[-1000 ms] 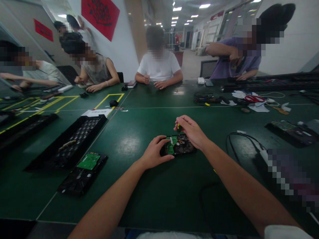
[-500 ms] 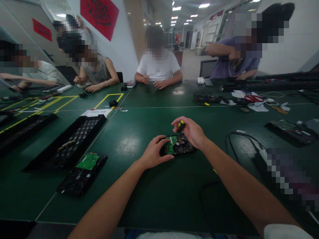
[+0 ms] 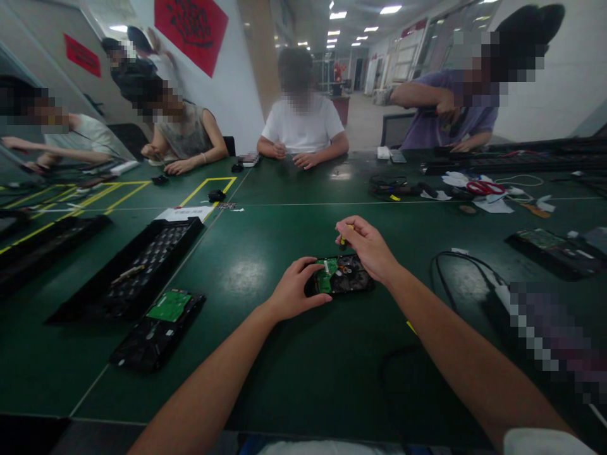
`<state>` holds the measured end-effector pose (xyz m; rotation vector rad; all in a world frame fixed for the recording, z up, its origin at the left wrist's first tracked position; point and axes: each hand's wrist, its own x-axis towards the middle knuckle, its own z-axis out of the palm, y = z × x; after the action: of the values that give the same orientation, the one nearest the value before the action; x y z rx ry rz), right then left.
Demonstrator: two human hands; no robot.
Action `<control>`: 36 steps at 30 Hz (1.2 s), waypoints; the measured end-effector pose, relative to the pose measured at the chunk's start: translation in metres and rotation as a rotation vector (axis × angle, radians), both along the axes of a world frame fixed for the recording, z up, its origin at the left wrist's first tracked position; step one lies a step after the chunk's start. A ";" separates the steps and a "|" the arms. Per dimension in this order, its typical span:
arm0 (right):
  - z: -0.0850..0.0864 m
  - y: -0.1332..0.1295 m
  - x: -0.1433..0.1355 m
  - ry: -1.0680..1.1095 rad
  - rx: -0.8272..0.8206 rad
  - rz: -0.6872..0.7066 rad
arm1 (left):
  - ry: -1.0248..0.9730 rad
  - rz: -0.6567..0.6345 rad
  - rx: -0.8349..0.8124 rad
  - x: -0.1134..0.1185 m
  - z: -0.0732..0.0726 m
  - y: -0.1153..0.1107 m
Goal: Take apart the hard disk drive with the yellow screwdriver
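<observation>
While the left hand (image 3: 296, 291) presses down on the near-left corner of the drive (image 3: 340, 275), thumb along its front edge and fingers curled over the green board (image 3: 325, 278), the right hand (image 3: 367, 246) hovers over the drive's far edge with its grip clenched on a yellow-and-black screwdriver (image 3: 343, 239). The drive lies flat on the green desk (image 3: 284, 354), about midway across it and nearer the near edge than the far one.

Compared with half a second ago, the right hand's fingers have folded tighter over the screwdriver — less of the handle shows now, only a sliver of yellow by the fingertips — and the hand sits a touch higher and further right. The left hand and the drive have not shifted.

Toward the desk's left edge lie a long black tray (image 3: 137, 265) and, nearer the front edge, a second drive (image 3: 159, 328) with its own green board up. A black cable (image 3: 462, 268) loops at the right. Along the far edge other people sit — one in a white shirt (image 3: 303, 126) has both hands on the desk.
</observation>
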<state>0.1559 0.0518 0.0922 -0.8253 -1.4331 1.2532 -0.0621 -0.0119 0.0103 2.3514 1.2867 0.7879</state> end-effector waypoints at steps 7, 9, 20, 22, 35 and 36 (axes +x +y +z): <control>-0.001 -0.002 0.002 -0.044 0.001 0.078 | -0.007 -0.003 0.003 0.000 0.000 0.000; -0.003 -0.002 0.001 -0.028 -0.037 0.112 | -0.005 -0.004 0.002 0.000 0.001 0.000; -0.004 0.001 0.003 0.017 -0.062 0.213 | -0.001 0.003 -0.005 0.000 0.000 0.000; -0.003 -0.001 0.003 -0.019 -0.047 0.208 | 0.002 0.003 -0.005 0.000 0.000 0.000; 0.000 0.001 0.006 -0.044 -0.054 0.140 | 0.012 -0.016 0.013 -0.001 0.001 -0.001; -0.001 0.001 0.005 -0.040 -0.060 0.131 | 0.016 -0.020 0.018 -0.001 0.001 -0.001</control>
<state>0.1611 0.0528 0.0912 -0.8116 -1.5072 1.3913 -0.0633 -0.0130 0.0110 2.3849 1.2658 0.7793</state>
